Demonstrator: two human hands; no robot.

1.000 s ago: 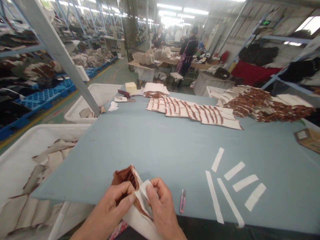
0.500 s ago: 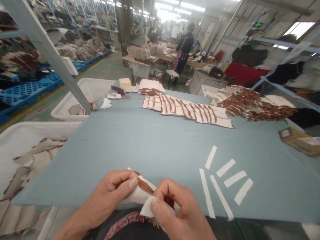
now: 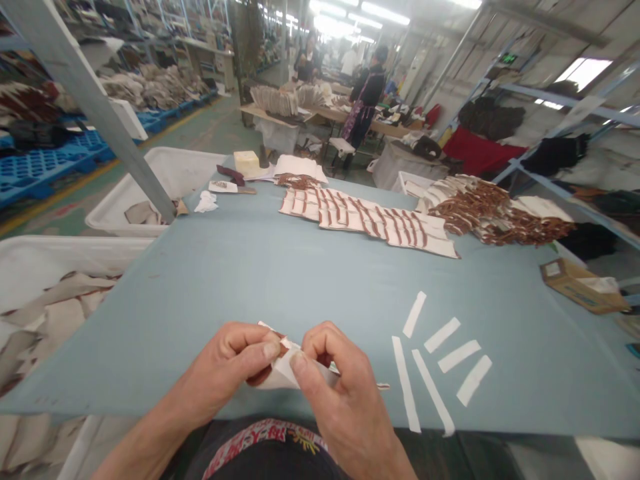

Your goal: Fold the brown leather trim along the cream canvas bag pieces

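A small pale piece of material with a brown edge [image 3: 274,379] is held low over the near edge of the table. My left hand [image 3: 231,363] pinches its left end between thumb and fingers. Close beside it, my right hand [image 3: 341,383] is closed on the same piece, its thumb pressing a white flap near the middle. The fingers hide much of the piece, so I cannot tell whether the flap is a separate strip. Several white strips [image 3: 434,390] lie fanned out on the table to the right of my hands.
Across the blue-grey table [image 3: 240,267] lies an overlapping row of white and brown pieces [image 3: 370,220]. A heap of similar pieces [image 3: 480,207] sits at the far right, near a cardboard box [image 3: 575,283]. White bins [image 3: 135,247] stand along the left side. A person [image 3: 367,93] stands farther back.
My right hand has moved up and left, closer to my left hand, and the white flap now lies against the piece. The view has shifted slightly.
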